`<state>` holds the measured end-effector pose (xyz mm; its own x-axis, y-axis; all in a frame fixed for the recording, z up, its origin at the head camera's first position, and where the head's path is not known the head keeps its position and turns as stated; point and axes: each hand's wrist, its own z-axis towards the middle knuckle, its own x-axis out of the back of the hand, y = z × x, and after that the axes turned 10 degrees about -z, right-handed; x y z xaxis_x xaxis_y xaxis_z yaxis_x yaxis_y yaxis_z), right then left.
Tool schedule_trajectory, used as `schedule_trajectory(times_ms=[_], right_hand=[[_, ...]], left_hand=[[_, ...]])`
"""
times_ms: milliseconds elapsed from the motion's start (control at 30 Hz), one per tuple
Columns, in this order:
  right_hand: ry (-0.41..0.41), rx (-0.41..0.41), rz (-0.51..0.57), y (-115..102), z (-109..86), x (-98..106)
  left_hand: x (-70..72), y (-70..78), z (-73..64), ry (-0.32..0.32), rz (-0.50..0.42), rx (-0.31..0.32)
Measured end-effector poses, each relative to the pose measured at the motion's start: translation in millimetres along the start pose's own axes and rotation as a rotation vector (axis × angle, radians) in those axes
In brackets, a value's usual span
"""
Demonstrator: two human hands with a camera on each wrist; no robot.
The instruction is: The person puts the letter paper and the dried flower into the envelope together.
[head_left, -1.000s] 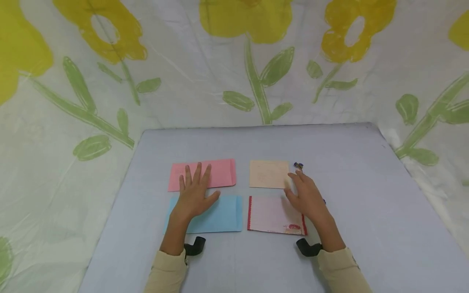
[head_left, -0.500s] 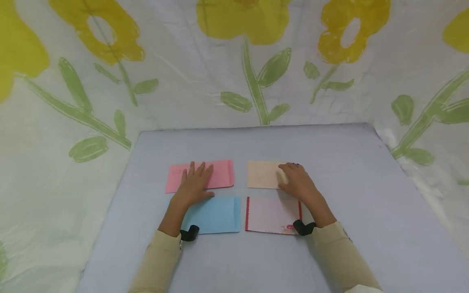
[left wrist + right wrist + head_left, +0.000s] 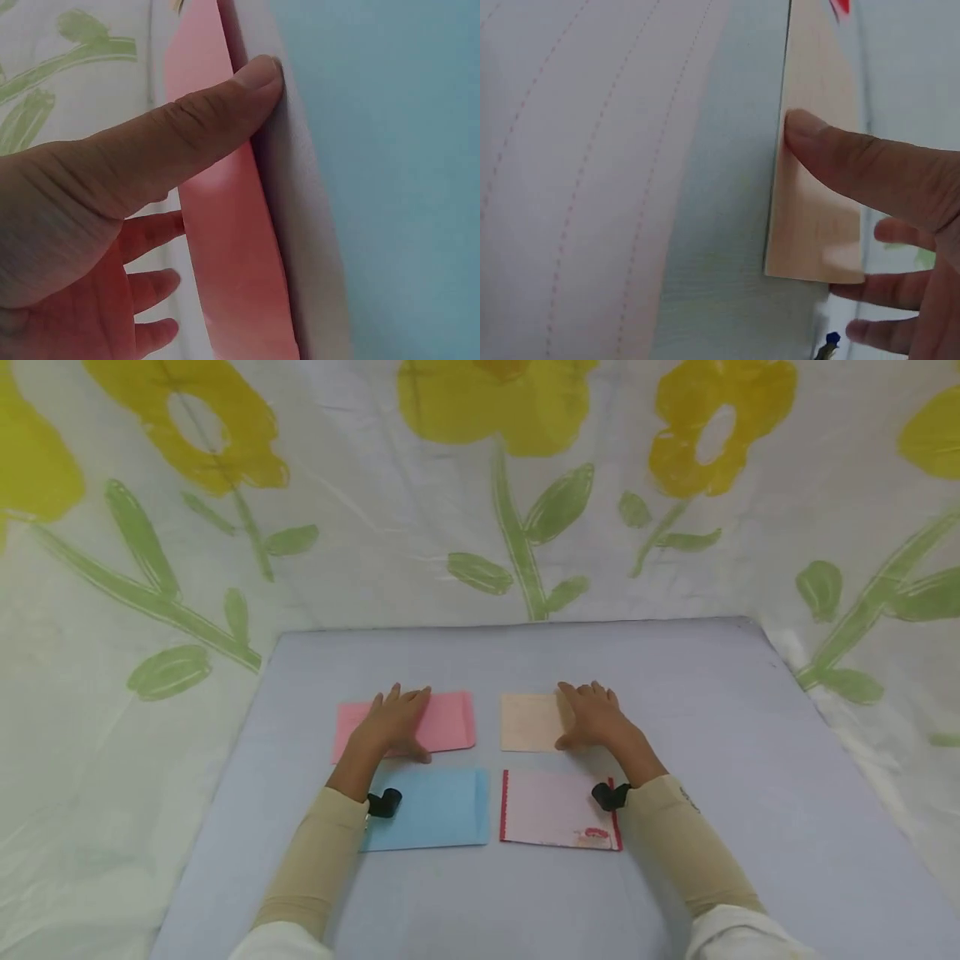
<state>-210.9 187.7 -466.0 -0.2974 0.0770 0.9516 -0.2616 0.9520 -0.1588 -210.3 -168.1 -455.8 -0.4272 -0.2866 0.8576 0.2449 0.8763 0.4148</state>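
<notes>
A pink envelope (image 3: 450, 722) lies at the back left, with a blue envelope (image 3: 442, 818) in front of it. My left hand (image 3: 393, 722) spans the pink envelope, thumb across its near edge and fingers spread toward the far edge (image 3: 150, 232). At the back right is a beige rectangular paper piece (image 3: 527, 723). My right hand (image 3: 596, 718) reaches over its right part; in the right wrist view the thumb touches its near edge and the other fingers extend beyond its far side. Nearer me lies a pale pink lined sheet (image 3: 551, 806) with red side edges.
A small dark-blue-tipped item (image 3: 831, 341) shows beyond the beige piece in the right wrist view. The grey-white table (image 3: 487, 902) ends at a white curtain (image 3: 360, 527) painted with yellow flowers. Black wrist cameras (image 3: 386, 803) hang under both wrists.
Both hands have moved farther from the body, and the right one also leftward onto the beige piece. The small blue-tipped item is now hidden in the head view. The papers lie as before.
</notes>
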Motion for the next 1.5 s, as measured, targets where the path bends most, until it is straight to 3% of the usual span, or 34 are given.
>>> schedule_trajectory(times_ms=[100,267,400,667,767,1233,1500], right_hand=[[0.041,0.006,-0.010,-0.2,0.2,-0.2],[0.204,-0.031,0.031,-1.1,1.2,-0.2],[0.295,-0.042,0.186,3.6,-4.3,7.0],[0.344,-0.015,0.556,10.9,-16.4,27.6],[0.336,-0.010,0.606,4.9,-14.0,25.4],[0.187,0.029,0.551,-24.0,2.5,3.4],[0.117,0.128,0.623,-27.6,6.7,3.7]], left_hand=[[0.9,-0.6,1.6,-0.013,0.001,0.000],[0.6,-3.0,1.8,0.018,-0.009,-0.019],[-1.0,-3.5,0.4,0.048,-0.032,-0.032],[-4.9,-1.2,-3.2,0.091,-0.040,-0.061],[-6.2,-0.9,-4.3,0.099,-0.035,-0.066],[-7.2,1.4,-7.0,0.088,-0.026,-0.056],[-6.3,3.1,-8.2,0.093,-0.029,-0.054]])
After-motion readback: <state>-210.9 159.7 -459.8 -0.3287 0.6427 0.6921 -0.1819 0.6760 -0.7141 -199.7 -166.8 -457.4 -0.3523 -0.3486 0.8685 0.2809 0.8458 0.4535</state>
